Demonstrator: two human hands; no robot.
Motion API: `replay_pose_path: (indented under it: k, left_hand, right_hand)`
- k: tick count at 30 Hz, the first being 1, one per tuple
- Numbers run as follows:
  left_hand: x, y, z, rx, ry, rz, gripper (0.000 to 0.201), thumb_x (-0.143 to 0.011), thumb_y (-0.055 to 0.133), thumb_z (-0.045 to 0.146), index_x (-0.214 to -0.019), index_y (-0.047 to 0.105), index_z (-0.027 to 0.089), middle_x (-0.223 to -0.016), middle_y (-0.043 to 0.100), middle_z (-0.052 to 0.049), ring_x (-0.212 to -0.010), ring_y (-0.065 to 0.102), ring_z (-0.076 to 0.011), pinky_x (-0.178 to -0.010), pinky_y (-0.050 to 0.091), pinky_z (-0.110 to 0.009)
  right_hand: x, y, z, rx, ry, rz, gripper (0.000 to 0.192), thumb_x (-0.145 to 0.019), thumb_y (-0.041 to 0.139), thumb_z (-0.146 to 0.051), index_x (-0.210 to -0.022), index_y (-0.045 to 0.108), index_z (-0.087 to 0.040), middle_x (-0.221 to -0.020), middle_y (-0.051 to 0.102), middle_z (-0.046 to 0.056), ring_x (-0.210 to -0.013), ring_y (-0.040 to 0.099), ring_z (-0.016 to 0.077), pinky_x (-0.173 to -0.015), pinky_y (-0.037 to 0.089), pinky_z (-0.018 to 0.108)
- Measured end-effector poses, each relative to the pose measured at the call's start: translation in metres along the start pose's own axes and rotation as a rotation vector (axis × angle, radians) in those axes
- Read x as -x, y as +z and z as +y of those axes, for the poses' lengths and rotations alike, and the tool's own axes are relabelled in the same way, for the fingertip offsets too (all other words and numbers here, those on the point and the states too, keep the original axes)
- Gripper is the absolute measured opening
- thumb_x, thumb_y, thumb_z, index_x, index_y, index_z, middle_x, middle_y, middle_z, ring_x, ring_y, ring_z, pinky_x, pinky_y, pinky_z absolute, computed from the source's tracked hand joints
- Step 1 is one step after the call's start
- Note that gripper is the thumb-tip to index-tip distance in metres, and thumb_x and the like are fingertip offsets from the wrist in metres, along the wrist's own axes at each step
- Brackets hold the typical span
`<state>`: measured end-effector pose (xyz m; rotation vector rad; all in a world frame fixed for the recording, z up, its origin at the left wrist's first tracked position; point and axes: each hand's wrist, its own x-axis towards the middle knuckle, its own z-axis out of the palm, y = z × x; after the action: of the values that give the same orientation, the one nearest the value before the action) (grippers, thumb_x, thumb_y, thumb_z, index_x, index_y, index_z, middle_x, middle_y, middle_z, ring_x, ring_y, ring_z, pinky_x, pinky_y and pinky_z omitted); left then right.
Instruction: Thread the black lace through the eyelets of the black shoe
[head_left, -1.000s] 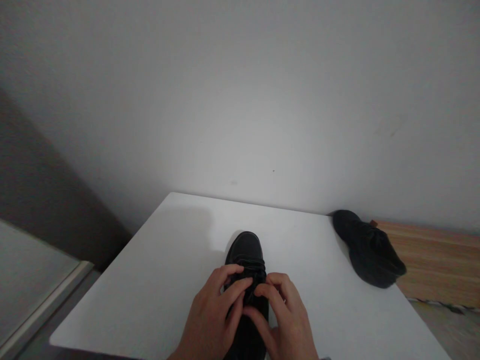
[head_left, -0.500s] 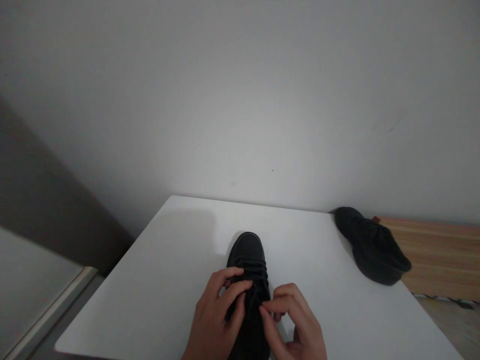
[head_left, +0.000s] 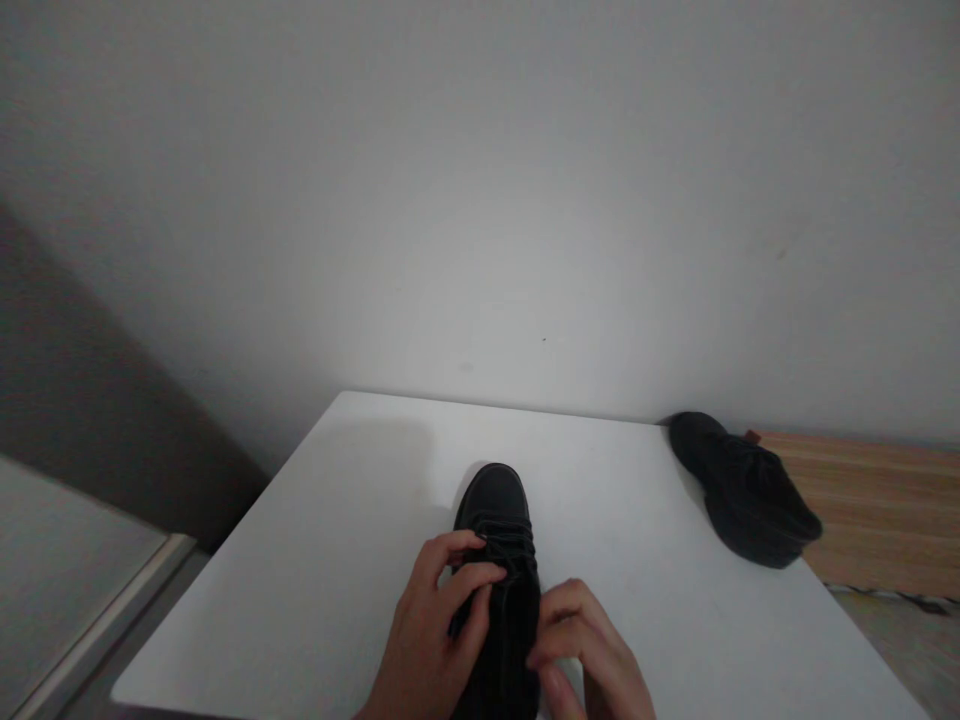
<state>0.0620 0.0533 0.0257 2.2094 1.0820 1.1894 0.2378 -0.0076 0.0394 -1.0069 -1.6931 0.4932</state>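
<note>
A black lace-up shoe (head_left: 495, 492) stands on the white table, its toe pointing away from me. My left hand (head_left: 439, 615) lies over the left side of its lacing, with thumb and fingers closed on the black shoelace (head_left: 512, 575). At the right edge of the shoe's opening, my right hand (head_left: 585, 645) is curled with thumb and forefinger pinched together on the lace. Black on black, the lace is hard to follow between the two hands. The heel runs out of the picture at the bottom.
A second black shoe (head_left: 742, 490) rests at the right edge of the white table (head_left: 322, 560). Behind the table rises a pale wall (head_left: 480, 200). Beyond the right edge is a wood-grain board (head_left: 877, 510); a pale panel edge (head_left: 105, 625) is at lower left.
My right hand has moved down and slightly right, away from the middle of the lacing to the shoe's right edge. My left hand has hardly moved. Both shoes stay in place.
</note>
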Motion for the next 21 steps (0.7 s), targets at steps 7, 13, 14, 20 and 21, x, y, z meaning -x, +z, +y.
replay_pose_path:
  k: [7, 13, 14, 20, 21]
  left_hand:
    - [-0.003, -0.002, 0.002, 0.057, -0.040, -0.037, 0.023, -0.090, 0.053, 0.007, -0.098, 0.063, 0.026, -0.115, 0.055, -0.007, -0.107, 0.061, -0.0207, -0.091, 0.055, -0.034]
    - [-0.001, -0.006, 0.003, 0.185, -0.111, -0.100, 0.016, -0.093, 0.050, 0.012, -0.096, 0.059, 0.025, -0.116, 0.053, -0.007, -0.112, 0.057, -0.0215, -0.096, 0.049, -0.035]
    - [0.000, -0.007, 0.003, 0.239, -0.140, -0.114, 0.014, -0.094, 0.050, 0.014, -0.094, 0.059, 0.025, -0.116, 0.054, -0.007, -0.112, 0.057, -0.0215, -0.096, 0.048, -0.034]
    - [0.005, -0.017, 0.000, 0.586, -0.278, -0.075, 0.009, -0.098, 0.052, 0.026, -0.093, 0.059, 0.024, -0.108, 0.059, -0.005, -0.110, 0.058, -0.0209, -0.096, 0.047, -0.031]
    - [0.005, -0.019, -0.002, 0.619, -0.303, -0.053, 0.009, -0.098, 0.053, 0.026, -0.092, 0.059, 0.024, -0.104, 0.061, -0.005, -0.109, 0.059, -0.0204, -0.096, 0.047, -0.030]
  right_hand:
    - [-0.008, 0.005, 0.013, 0.329, 0.122, 0.027, 0.035, -0.093, 0.051, -0.010, -0.124, 0.058, -0.027, -0.122, 0.045, 0.010, -0.103, 0.059, 0.0202, -0.087, 0.052, 0.030]
    - [-0.010, 0.004, 0.011, 0.190, 0.203, 0.014, 0.018, -0.095, 0.048, -0.012, -0.102, 0.058, -0.026, -0.117, 0.046, 0.008, -0.109, 0.054, 0.0214, -0.091, 0.047, 0.029]
    - [-0.010, 0.003, 0.010, 0.139, 0.225, 0.015, 0.016, -0.096, 0.047, -0.014, -0.100, 0.056, -0.025, -0.116, 0.046, 0.008, -0.110, 0.053, 0.0216, -0.092, 0.046, 0.029]
    - [-0.007, -0.002, 0.006, -0.155, 0.345, 0.168, 0.014, -0.100, 0.046, -0.030, -0.091, 0.055, -0.024, -0.108, 0.047, 0.007, -0.104, 0.049, 0.0228, -0.089, 0.041, 0.031]
    - [-0.006, -0.005, 0.007, -0.185, 0.366, 0.189, 0.015, -0.100, 0.048, -0.031, -0.090, 0.056, -0.024, -0.107, 0.048, 0.006, -0.103, 0.048, 0.0229, -0.087, 0.041, 0.031]
